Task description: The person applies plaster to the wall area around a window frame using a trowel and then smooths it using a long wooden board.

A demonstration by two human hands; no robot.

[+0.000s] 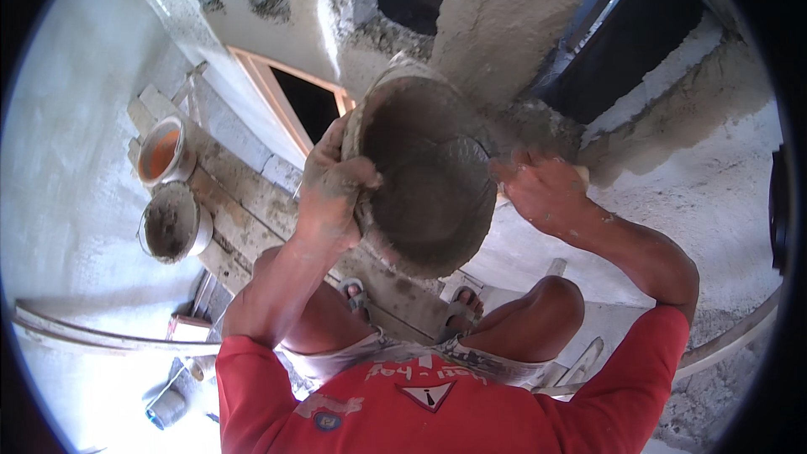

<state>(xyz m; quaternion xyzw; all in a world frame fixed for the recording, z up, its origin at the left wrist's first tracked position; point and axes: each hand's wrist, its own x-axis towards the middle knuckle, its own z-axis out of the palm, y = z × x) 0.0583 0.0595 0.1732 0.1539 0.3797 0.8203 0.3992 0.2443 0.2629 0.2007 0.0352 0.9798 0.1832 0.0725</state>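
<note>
A mortar-caked bucket [391, 109] is tilted toward me in front of my chest, with wet grey mortar [424, 202] inside. My left hand [330, 183] is closed over its left rim, thumb bent inward. At the right rim, my right hand [542, 189] makes a fist around a trowel [582, 175]. Only the pale end of the trowel's handle shows clearly. Its blade seems to lie in the mortar, coated grey and hard to make out.
Two more buckets stand on the plank scaffold [244, 193] at the left, one with orange residue [165, 151], one grey-caked [171, 223]. Ahead is a rough plastered wall [504, 17] with dark openings and a wooden frame [261, 84]. A small bucket [166, 408] sits lower down at left.
</note>
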